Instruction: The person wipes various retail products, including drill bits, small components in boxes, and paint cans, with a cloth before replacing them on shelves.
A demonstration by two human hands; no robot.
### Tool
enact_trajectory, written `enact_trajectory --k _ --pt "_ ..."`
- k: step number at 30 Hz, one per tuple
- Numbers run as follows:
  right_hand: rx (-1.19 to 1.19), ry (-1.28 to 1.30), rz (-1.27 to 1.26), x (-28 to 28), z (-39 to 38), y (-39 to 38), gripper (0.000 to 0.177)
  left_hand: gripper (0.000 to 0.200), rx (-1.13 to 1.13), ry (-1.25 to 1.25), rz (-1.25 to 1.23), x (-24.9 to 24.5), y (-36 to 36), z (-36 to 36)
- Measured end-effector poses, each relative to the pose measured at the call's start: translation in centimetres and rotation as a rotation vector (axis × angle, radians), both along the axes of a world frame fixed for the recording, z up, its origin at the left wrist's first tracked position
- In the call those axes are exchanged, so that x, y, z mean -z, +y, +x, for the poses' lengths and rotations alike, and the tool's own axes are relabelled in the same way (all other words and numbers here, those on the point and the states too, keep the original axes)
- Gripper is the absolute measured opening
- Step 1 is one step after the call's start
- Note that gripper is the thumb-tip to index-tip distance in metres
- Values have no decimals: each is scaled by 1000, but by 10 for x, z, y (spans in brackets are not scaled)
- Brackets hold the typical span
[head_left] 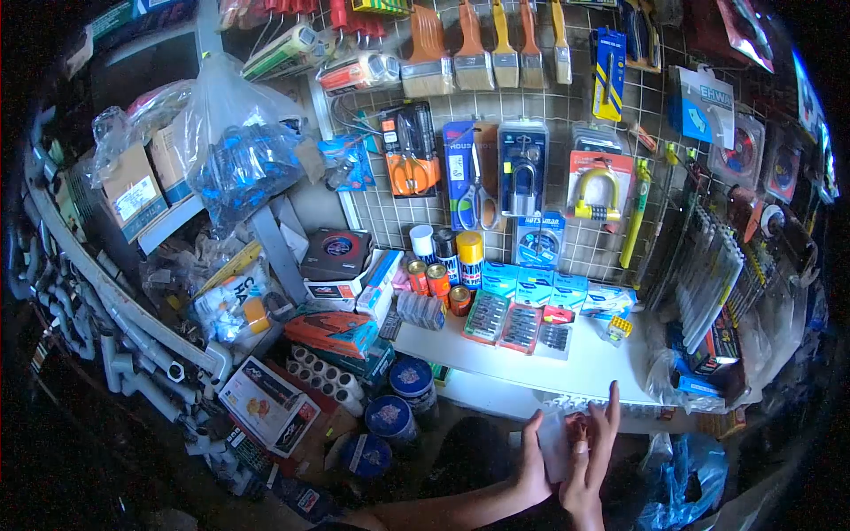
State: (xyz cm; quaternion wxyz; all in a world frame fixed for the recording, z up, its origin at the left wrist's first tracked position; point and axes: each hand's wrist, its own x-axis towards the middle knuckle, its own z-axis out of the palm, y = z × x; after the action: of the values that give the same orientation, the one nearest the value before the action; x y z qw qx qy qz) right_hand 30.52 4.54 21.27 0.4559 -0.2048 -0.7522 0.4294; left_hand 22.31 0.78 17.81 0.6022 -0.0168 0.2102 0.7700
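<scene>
Low in the head view, in front of the white shelf (611, 367), my two hands are close together. A pale, flat, translucent packet (554, 447) stands upright between them. My left hand (529, 465) grips its left side, with one finger pointing up along the edge. Beside the packet, my right hand (589, 465) has its thumb and curled fingers around a small reddish-brown thing (576, 427), while one finger sticks straight up. The kind of this small thing I cannot tell. On the shelf, carded black items (521, 327) lie near my hands, with a small yellow-capped pack (618, 328) to the right.
Paintbrushes (474, 57), scissors (479, 190) and padlocks (598, 190) hang on a wire grid. Spray cans (469, 257) and blue boxes (536, 281) line the shelf's back. Paint tins (390, 416) stand left; a blue plastic bag (686, 482) lies right. Grey pipe fittings (146, 363) fill the far left.
</scene>
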Motion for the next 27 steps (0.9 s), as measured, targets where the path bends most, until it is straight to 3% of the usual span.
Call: enact_trajectory --k 3,9,12,14,16,17,18,19,20,22,27 --pt "-149 -60 -42 -3 3 7 64 63 -87 125 36 12 0 -1" --pt "-172 -291 5 22 10 40 70 57 5 126 -19 37 8 -2" --pt "-119 -649 157 32 18 50 66 54 144 145 14 86 15 -19" --pt "-91 -722 299 40 23 48 63 52 250 204 -4 101 14 -26" --pt "-212 -265 -126 46 16 31 70 48 349 204 -85 100 9 -34" --pt "-184 -83 -144 62 11 29 78 49 229 294 -98 98 10 -33" --pt "-74 -40 -118 83 9 27 72 49 110 384 -111 96 14 -27" --pt "-162 27 -338 107 11 23 60 49 -11 471 -123 94 15 -24" --pt "-249 94 -559 122 11 21 52 48 -53 810 -76 97 15 -33" --pt "-268 -194 -822 95 24 3 52 42 -292 1139 97 122 29 -32" --pt "-54 -279 -695 68 22 -14 51 32 -454 1335 13 101 25 -21"
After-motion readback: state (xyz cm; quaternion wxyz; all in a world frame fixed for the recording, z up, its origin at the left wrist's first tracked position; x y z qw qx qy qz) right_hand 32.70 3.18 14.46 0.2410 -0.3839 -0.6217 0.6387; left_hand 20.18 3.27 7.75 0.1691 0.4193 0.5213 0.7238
